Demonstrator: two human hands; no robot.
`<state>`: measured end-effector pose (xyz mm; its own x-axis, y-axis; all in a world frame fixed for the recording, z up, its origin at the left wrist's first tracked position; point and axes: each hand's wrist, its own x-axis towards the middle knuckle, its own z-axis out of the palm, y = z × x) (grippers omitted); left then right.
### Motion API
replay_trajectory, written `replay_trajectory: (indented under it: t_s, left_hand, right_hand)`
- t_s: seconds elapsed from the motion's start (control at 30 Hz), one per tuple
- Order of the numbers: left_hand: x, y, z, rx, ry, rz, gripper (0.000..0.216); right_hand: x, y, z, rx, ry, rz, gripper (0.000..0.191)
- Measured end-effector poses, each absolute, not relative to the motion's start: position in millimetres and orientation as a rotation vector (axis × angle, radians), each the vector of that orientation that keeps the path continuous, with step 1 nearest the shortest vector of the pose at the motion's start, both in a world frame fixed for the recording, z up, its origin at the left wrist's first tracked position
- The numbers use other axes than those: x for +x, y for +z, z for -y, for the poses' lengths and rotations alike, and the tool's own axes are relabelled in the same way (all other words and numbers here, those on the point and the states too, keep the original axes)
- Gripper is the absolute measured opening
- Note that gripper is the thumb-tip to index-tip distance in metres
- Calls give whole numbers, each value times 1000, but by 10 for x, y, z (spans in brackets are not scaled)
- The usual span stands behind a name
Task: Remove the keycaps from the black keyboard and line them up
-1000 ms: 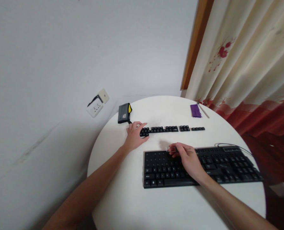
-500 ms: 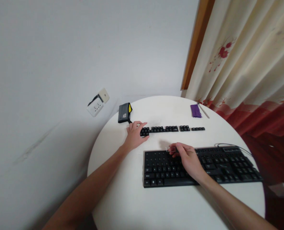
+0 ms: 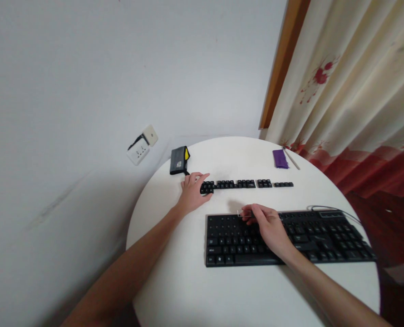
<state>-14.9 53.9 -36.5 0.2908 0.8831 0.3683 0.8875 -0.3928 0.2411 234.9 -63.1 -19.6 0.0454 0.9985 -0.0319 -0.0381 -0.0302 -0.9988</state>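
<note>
My left hand (image 3: pixel 192 193) rests on the round white table (image 3: pixel 241 156), thumb and forefinger spread around the left end of a row of loose black keycaps (image 3: pixel 226 184). It holds nothing that I can see. My right hand (image 3: pixel 265 221) is over the upper left part of a black keyboard (image 3: pixel 246 261). Its fingers are closed on a keycap puller (image 3: pixel 240 213), whose thin wire loop sticks out to the left past the fingertips. Several key positions at the keyboard's upper left show no caps, only small stems. My right hand hides part of the keys.
A dark grey pouch (image 3: pixel 178 161) with a yellow patch lies at the table's back left. On the back right are a purple cloth (image 3: pixel 280 159) and a thin stick-like tool (image 3: pixel 292 159). The keyboard's cable (image 3: pixel 338 208) runs off the right edge. The wall carries a socket (image 3: pixel 138 151).
The view has shifted very slightly, so everything sits a little further right. Both hands keep their places and grips.
</note>
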Motion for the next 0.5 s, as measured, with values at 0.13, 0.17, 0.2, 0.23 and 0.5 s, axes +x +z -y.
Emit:
replay_trajectory:
  t_s: [0.13, 0.17, 0.2, 0.23, 0.5]
  left_hand:
    - [-147, -368, -546, -2511, -706, 1731, 66]
    - [-163, -360, -550, -2516, -704, 1729, 67]
    - [-191, -349, -556, -2526, -699, 1722, 69]
    - [-230, -333, -563, -2544, -689, 1709, 72]
    - [-629, -245, -634, -2684, -531, 1642, 88]
  right_hand:
    - [2338, -166, 639, -1230, 1208, 1132, 51]
    - [2336, -161, 640, -1230, 1207, 1134, 51]
    - [2337, -160, 641, -1229, 1207, 1136, 50]
    - [2338, -160, 640, -1230, 1207, 1139, 50]
    - [2367, -225, 622, -1228, 1207, 1164, 50]
